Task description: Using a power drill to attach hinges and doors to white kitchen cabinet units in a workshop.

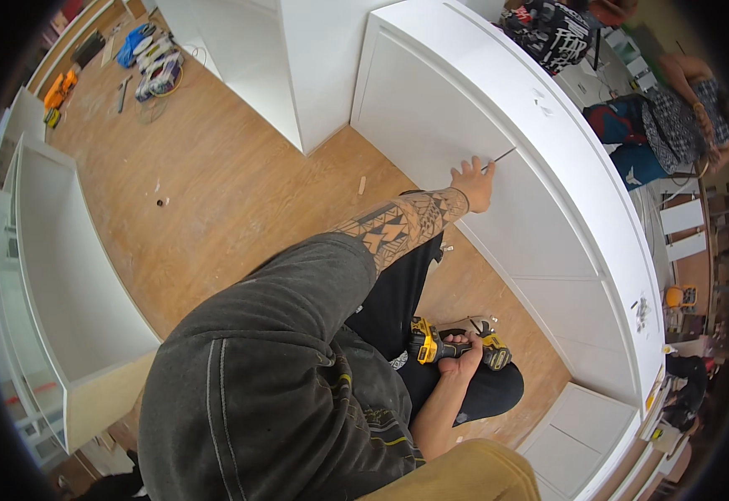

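Observation:
My left hand [474, 185], at the end of a tattooed forearm, reaches out to the white cabinet front [448, 108]. Its fingers are spread against the panel. A thin dark line [505, 155] shows by the fingertips; whether it is a slim stick or a gap between panels I cannot tell. Low in front of me, by my bent knee, my right hand [462, 355] is wrapped round the grip of a yellow and black cordless drill [495, 346]. The yellow battery end [423, 341] points left.
Wood flooring [239, 184] surrounds me. Open white cabinet carcasses stand at the left [88, 275] and top [247, 58]. A hammer [124, 94] and power tools [160, 71] lie at the far left. Other people [673, 117] are beyond the cabinet at the right.

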Available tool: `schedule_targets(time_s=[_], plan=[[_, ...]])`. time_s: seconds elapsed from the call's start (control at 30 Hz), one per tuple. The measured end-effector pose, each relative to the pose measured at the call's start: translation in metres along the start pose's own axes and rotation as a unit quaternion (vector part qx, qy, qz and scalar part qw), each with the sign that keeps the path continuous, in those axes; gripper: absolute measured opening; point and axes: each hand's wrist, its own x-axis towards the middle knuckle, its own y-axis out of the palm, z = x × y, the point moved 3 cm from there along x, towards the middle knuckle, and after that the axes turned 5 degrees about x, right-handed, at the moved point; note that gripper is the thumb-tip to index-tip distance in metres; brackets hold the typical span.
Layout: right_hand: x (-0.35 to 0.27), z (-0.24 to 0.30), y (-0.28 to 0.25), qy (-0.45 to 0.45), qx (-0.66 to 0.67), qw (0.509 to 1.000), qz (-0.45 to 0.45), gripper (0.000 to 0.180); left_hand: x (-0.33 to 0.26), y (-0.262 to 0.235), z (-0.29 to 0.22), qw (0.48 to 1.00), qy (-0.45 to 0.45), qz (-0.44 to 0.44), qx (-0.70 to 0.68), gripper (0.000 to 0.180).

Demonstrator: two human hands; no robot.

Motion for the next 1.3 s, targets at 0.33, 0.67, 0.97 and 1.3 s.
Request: schedule_targets(time_s=[0.33,0.67,0.97,1.3], plan=[[0.007,0.002,0.003,0.003,-0.039,0.999,0.007,0.014,-0.009,-0.03,-0.001,0.982,0.082,-0.151,-0.073,0.096],[0.012,0.001,0.004,0.007,-0.043,0.999,0.004,0.015,-0.005,-0.025,0.019,0.994,0.024,-0.106,-0.031,0.087],[0.014,0.001,0.003,0.014,-0.038,0.999,0.012,0.016,-0.006,-0.029,0.018,0.992,0.038,-0.104,-0.062,0.091],[0.014,-0.001,0.002,0.027,-0.023,0.999,0.008,0.016,-0.006,-0.034,-0.002,0.984,0.113,-0.119,-0.066,0.092]])
